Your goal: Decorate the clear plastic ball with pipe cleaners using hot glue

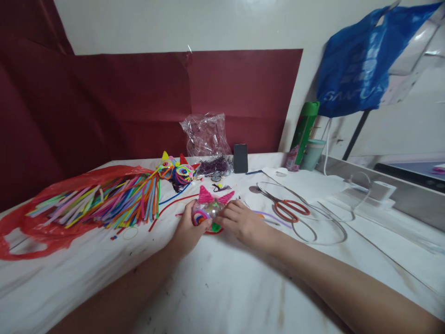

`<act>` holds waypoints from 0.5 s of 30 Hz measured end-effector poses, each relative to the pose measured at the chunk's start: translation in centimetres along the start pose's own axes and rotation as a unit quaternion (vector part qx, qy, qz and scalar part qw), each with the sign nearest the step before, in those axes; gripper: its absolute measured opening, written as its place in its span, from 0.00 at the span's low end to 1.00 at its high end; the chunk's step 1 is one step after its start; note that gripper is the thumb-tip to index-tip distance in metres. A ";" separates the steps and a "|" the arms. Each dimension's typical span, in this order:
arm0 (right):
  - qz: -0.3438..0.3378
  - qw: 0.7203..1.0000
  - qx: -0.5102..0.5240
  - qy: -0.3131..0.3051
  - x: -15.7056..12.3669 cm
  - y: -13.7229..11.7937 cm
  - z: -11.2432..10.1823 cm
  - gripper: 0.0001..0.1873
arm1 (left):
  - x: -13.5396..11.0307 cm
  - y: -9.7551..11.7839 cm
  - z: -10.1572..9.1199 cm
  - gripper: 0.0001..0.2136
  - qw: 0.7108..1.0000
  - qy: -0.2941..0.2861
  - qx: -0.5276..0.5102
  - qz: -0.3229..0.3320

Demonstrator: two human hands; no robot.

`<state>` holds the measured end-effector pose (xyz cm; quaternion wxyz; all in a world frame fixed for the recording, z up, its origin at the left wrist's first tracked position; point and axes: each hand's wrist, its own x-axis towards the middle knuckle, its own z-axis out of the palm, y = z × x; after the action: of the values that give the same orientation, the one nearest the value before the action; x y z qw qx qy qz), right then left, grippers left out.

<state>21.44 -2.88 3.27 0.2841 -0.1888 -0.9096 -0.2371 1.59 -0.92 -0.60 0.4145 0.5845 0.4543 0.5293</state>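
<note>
A: How much room do the person's hands have on the table (225, 287)?

B: Plenty on the near side. The white top is bare from the hands back to the bottom edge of the view, and both forearms lie across that stretch. The sides are tighter. To the left, a red plastic bag (24, 232) spills a fan of coloured pipe cleaners (104, 199) that ends near the left wrist. To the right, red-handled scissors (288, 208) and thin wire hoops (323, 227) lie just beside the right hand.

A: And behind?

B: A finished, many-coloured pipe-cleaner mask (175, 172), a crumpled clear bag (206, 134) and a small dark box (240, 158) stand near the maroon paper (139, 106) on the wall. The table's far right edge meets a ledge with a green can (302, 134) and a teal cup (313, 154).

A: Where is the piece being worked?

B: The small pipe-cleaner figure (208, 208) with two pink ears rests on the table between the hands, about mid-table.

A: How are the hands set?

B: The left hand (189, 232) is cupped round the figure's left side, thumb over its front. The right hand (243, 222) lies palm down, with curled fingertips pinching the figure's right side. Both arms angle inward.
</note>
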 end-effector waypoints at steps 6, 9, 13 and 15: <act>0.070 0.997 0.032 0.011 -0.3 0.3 0.2 0.12 | 0.1 0.4 0.0 0.33 0.999 0.026 0.029 -0.010; 0.083 0.996 0.037 0.002 -0.3 0.2 0.2 0.13 | -0.1 0.9 0.2 0.32 0.999 0.019 0.038 -0.008; 0.078 0.996 0.033 0.007 -0.3 0.1 0.4 0.13 | -0.3 1.4 0.3 0.31 0.998 0.021 0.053 -0.010; 0.083 0.996 0.032 0.009 -0.3 0.1 0.6 0.13 | -0.4 1.5 0.4 0.31 0.998 0.026 0.061 -0.016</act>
<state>21.48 -2.54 2.68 0.3172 -0.2525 -0.8953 -0.1847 2.07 -1.68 0.72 0.3742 0.5873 0.5057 0.5092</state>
